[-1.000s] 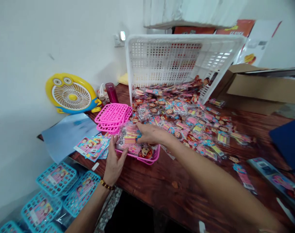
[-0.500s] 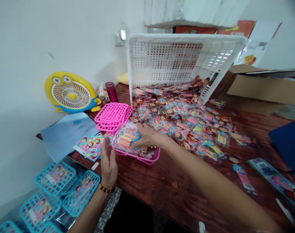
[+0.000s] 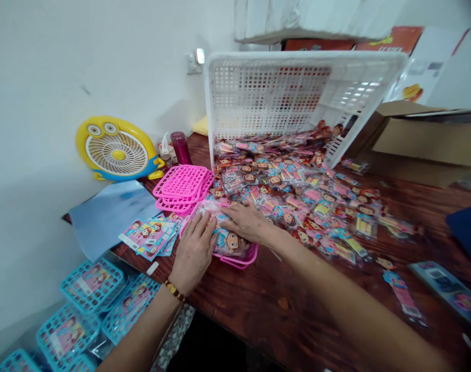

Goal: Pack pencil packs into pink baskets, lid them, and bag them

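Note:
A pink plastic basket [image 3: 245,257] full of small wrapped cartoon-figure packets sits near the front edge of the dark wooden table [image 3: 266,305]. My left hand [image 3: 193,251] lies flat on the packets at the basket's left side, fingers stretched out. Beside it, my right hand [image 3: 246,221] presses on the packets at the basket's far side, fingers spread. A big heap of the same packets [image 3: 308,194] spreads to the right, spilling out of a tipped white crate [image 3: 297,93].
A stack of empty pink baskets [image 3: 183,187] lies behind the full one. Printed cards [image 3: 148,235] and a blue sheet [image 3: 107,212] lie to the left. Filled blue baskets [image 3: 91,284] sit below the table's edge. A yellow fan [image 3: 117,150], a maroon bottle [image 3: 180,147] and cardboard boxes [image 3: 425,137] stand at the back.
My left hand has come from beside the basket, where it stood on edge, down flat onto the packets. My right hand has stayed on the packets and shifted slightly.

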Motion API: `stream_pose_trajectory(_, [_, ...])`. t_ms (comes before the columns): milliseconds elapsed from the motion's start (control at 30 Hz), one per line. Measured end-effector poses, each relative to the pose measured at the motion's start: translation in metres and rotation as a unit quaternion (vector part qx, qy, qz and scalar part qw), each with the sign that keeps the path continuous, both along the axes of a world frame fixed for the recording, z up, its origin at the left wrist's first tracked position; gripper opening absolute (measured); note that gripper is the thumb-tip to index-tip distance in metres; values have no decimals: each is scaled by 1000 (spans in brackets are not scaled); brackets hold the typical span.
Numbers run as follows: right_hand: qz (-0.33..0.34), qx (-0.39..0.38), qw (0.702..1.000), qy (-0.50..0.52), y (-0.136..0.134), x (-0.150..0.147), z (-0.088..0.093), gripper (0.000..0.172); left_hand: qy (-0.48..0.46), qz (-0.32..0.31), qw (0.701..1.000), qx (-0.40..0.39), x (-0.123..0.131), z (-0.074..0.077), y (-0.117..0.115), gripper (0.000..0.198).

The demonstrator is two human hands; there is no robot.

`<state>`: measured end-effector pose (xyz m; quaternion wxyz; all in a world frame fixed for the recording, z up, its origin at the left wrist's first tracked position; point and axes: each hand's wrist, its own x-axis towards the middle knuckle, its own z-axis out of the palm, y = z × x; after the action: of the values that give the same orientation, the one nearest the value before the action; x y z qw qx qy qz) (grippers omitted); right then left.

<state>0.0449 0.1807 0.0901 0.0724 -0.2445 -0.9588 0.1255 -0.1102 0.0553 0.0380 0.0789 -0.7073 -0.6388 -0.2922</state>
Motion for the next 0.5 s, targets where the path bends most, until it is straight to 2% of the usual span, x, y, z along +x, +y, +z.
stream_pose_trajectory(167, [-72,15,997,18,-22,18,-21,42,29,-110,992,-45,-9,14,7,39])
stream_pose_trajectory(233, [-111,31,993,23,-31,26,-24,44,40,-152,986,-53,-10,18,12,39])
stream_pose_trajectory(300, [-128,41,991,21,-33,29,-20,45,45,-165,984,-51,-8,19,16,40])
stream_pose_trajectory(367, [-137,60,988,26,-30,29,-11,47,39,-133,990,-21,-4,19,17,42])
stream_pose_trajectory(433, [-135,86,986,38,-24,27,0,51,35,-46,998,37,0,18,14,43])
stream_pose_trajectory(500, [-109,95,989,40,-18,26,7,47,46,53,995,75,3,17,7,37])
